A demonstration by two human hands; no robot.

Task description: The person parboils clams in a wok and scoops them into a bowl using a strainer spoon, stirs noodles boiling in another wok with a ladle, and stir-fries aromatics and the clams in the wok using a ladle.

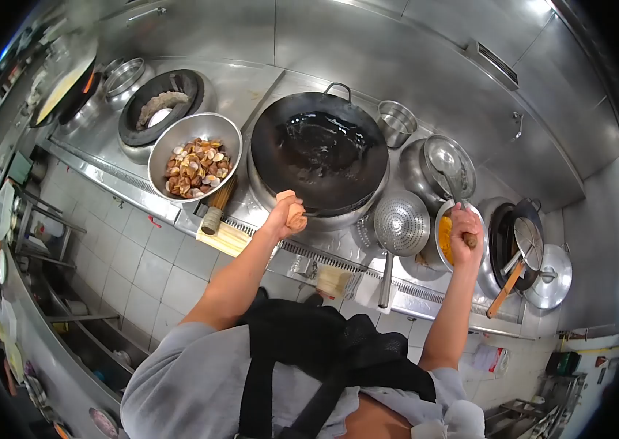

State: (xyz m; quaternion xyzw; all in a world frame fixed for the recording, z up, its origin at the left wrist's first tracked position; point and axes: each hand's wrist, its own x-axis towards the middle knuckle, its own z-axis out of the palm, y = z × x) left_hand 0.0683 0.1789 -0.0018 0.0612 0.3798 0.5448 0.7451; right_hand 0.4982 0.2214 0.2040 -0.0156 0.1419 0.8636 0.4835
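My left hand [284,217] is closed around a folded pinkish cloth [292,208] at the near rim of a black wok [269,172]. Whether a handle lies under the cloth is hidden. A little clear liquid shines in the bottom of the wok. In my right hand [466,238] is the handle of a metal ladle [442,155], its bowl over a steel pot [413,164] to the right of the wok. Below that hand sits a bowl [479,219] with something yellow in it. A perforated strainer ladle [402,223] lies between the wok and this bowl.
Left of the wok stands a steel bowl [157,157] of clams, with a bamboo brush [214,216] beside it. A small steel pot [397,124] is behind. At right are a wood-handled wire skimmer [528,241] and a round lid [554,282]. A grated edge runs along the front.
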